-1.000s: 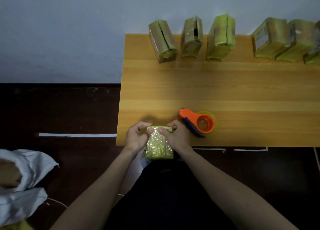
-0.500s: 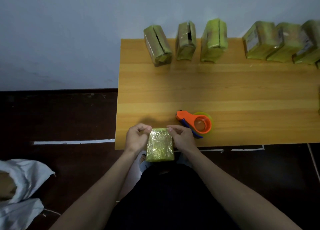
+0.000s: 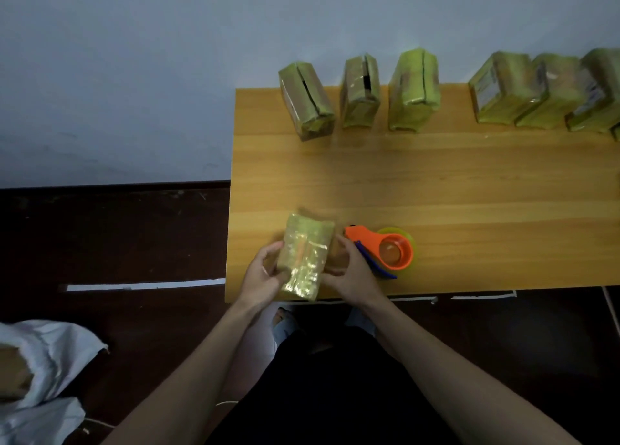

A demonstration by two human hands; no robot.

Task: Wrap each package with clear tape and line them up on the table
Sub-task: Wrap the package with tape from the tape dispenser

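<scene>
Package (image 3: 306,256) between both gripping hands

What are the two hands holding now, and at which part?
Both hold one package: the left hand grips its left long side, the right hand its right long side.

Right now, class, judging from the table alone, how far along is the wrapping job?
Done: six wrapped packages stand in a row along the table's far edge.
In hand: the left hand and right hand both hold one shiny package at the near edge, beside the orange tape dispenser.
Left: adding this package to the row. The white sack on the floor may hold more; its contents cannot be seen.
</scene>
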